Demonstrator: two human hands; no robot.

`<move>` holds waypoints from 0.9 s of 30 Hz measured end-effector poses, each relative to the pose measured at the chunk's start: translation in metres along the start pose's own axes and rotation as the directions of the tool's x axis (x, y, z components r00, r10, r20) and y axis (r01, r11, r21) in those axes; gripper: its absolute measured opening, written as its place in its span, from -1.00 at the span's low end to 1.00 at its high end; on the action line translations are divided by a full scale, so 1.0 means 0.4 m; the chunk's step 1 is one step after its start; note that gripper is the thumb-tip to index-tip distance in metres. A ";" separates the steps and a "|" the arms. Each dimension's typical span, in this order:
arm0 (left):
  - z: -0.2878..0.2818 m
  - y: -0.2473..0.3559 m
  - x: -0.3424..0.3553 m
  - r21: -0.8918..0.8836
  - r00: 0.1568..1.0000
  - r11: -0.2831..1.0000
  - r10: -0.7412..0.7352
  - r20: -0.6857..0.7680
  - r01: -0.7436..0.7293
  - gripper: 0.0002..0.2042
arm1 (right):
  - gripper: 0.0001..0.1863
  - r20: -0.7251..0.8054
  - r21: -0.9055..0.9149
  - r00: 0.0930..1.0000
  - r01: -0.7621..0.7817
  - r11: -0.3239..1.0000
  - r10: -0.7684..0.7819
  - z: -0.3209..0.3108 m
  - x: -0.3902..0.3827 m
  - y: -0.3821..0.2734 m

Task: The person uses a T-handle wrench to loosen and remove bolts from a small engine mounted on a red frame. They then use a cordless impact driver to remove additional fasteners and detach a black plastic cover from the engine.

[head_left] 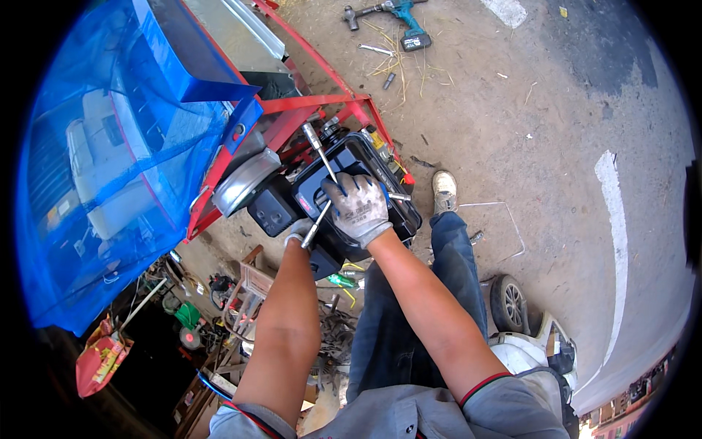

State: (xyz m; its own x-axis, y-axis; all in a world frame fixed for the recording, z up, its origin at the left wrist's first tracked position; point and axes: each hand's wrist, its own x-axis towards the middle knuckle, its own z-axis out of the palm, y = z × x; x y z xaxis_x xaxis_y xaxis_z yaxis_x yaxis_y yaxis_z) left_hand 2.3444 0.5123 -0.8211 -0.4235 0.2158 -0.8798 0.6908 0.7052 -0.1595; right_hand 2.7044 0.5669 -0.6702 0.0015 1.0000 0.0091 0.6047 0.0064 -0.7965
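Note:
A black small engine sits inside the end of a red metal frame. Over the engine's top, my right hand in a grey-white glove is closed on the middle of a three-way socket wrench. The wrench's silvery arms stick out past the glove on several sides. My left hand, also gloved, is low beside the engine's black side box; the fingers are hidden, so what they touch does not show. A round metal cover stands left of that box.
Blue plastic sheeting covers the machine at left. On the far ground lie a hammer, a teal cordless power tool, a combination wrench and a small dark cylinder. A wheel lies right of my legs; clutter fills the lower left.

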 end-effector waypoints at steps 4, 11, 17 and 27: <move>0.003 0.008 -0.007 0.004 1.000 1.000 0.006 -0.007 -0.006 -0.78 | -0.64 -0.031 -0.004 0.999 0.019 1.000 -0.019 0.000 0.000 0.002; -0.004 0.011 -0.017 0.010 1.000 1.000 0.009 -0.009 -0.009 -0.78 | -0.60 0.022 0.003 1.000 0.001 1.000 -0.001 -0.004 0.001 -0.001; -0.003 0.020 -0.026 0.020 1.000 1.000 0.011 -0.012 -0.010 -0.78 | -0.64 -0.007 0.013 1.000 0.015 1.000 -0.015 -0.007 0.000 0.001; -0.003 0.045 -0.032 0.020 0.999 0.999 0.025 -0.019 -0.025 -0.78 | -0.67 -0.061 0.008 0.998 0.036 0.999 -0.036 -0.002 -0.001 0.003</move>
State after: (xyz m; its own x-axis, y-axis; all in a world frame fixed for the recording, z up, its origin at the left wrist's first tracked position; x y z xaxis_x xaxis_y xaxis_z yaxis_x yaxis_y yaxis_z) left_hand 2.3616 0.5230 -0.8120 -0.4172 0.2466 -0.8747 0.7129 0.6857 -0.1468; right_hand 2.7056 0.5665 -0.6707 0.0281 0.9968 0.0742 0.5976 0.0428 -0.8006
